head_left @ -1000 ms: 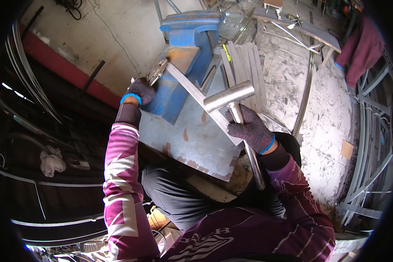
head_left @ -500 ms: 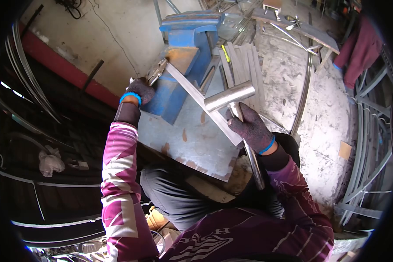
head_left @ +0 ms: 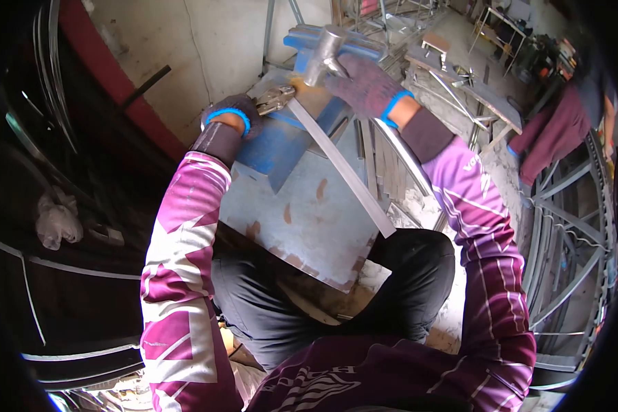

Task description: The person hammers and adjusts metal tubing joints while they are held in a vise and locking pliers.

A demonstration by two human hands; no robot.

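- Left hand (head_left: 228, 113), gloved, closed around locking pliers (head_left: 273, 99) clamped to flat metal strip (head_left: 340, 168).
- Right hand (head_left: 365, 86) grips steel hammer (head_left: 325, 47) over blue vise (head_left: 302, 127).

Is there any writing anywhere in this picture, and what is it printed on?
Pale block letters across the chest of the purple jersey: seen upside down from the head camera and partly cut off, not reliably readable.
Small white lettering on the jersey's right sleeve: too small and blurred to read.
Blue vise, hammer, metal strip, locking pliers: no readable marks.
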